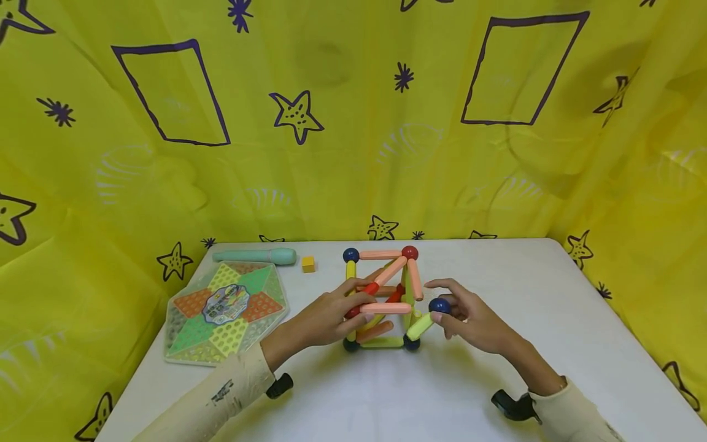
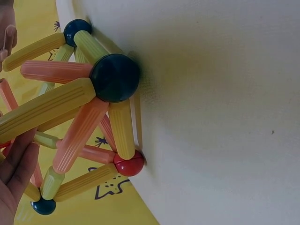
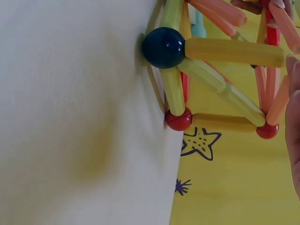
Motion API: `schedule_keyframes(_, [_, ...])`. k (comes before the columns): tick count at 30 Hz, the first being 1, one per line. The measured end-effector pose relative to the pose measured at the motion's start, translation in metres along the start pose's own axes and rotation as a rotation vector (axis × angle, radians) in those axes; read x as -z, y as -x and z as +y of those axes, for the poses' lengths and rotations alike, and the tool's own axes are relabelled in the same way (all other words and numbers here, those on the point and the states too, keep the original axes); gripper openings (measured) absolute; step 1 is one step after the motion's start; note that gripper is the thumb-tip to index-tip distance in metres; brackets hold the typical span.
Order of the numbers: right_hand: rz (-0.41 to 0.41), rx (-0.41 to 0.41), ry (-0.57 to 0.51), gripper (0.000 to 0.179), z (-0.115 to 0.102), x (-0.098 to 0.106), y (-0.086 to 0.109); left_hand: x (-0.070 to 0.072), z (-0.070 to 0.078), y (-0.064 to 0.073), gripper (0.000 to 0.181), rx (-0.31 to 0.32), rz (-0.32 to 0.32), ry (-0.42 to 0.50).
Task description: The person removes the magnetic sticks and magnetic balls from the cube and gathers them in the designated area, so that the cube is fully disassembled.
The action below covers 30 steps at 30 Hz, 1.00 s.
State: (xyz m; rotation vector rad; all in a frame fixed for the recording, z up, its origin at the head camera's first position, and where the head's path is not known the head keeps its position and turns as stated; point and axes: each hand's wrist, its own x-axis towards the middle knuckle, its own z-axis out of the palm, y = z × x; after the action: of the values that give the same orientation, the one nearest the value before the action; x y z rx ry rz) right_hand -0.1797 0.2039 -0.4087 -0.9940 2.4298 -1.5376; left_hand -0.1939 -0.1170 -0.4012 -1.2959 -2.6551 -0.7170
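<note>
A box-like frame of toy building rods and balls (image 1: 409, 253) stands on the table, with pink, yellow and light green rods. My left hand (image 1: 338, 313) grips its near upper left corner, fingers around a red ball (image 1: 351, 313); a pink rod (image 1: 386, 308) juts rightward from there. Between thumb and fingers, my right hand (image 1: 474, 316) pinches a dark blue ball (image 1: 439, 306) off the frame's right side. A yellow rod (image 3: 234, 50) slants from that ball down to the dark blue ball (image 3: 164, 48) at the near lower right corner.
Left of the frame lies a flat hexagonal box (image 1: 182, 294) with a patterned lid. Behind it are a mint green cylinder (image 1: 254, 256) and a small orange-yellow cube (image 1: 308, 264). A yellow curtain (image 1: 342, 178) closes off the white table's (image 1: 552, 294) back and sides.
</note>
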Motion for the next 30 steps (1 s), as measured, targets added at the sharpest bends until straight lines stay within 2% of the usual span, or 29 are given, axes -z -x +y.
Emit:
schedule_keyframes(5, [0.081,0.084,-0.136,0.040,0.007,0.010,0.005,0.000,0.000,0.000,0.036,0.006,0.004,-0.015])
schedule_keyframes(8, [0.123,0.092,-0.189,0.032,0.010,0.016,0.007,0.000,0.000,0.000,0.036,0.008,0.008,-0.017])
schedule_keyframes(12, [0.168,0.042,-0.203,0.033,0.017,0.023,0.011,-0.001,0.000,0.000,0.036,0.010,0.010,-0.011])
schedule_keyframes(15, [0.156,-0.010,-0.227,0.037,0.023,0.029,0.013,-0.001,-0.001,0.000,0.037,0.008,0.007,-0.011])
schedule_keyframes(20, [0.132,-0.166,-0.263,0.036,0.033,0.036,0.013,0.000,-0.002,0.001,0.033,0.009,0.002,0.003])
schedule_keyframes(23, [0.136,-0.279,-0.215,0.039,0.041,0.039,0.011,0.000,-0.002,0.001,0.032,0.021,-0.002,0.001])
schedule_keyframes(26, [0.120,-0.348,-0.140,0.043,0.051,0.043,0.008,0.000,-0.001,0.001,0.033,0.035,-0.006,0.000])
schedule_keyframes(28, [0.111,-0.384,-0.067,0.044,0.057,0.046,0.005,0.000,-0.001,0.001,0.032,0.043,-0.010,0.004])
schedule_keyframes(30, [0.115,-0.408,0.050,0.045,0.064,0.048,0.000,-0.001,-0.001,0.001,0.030,0.041,-0.010,0.011])
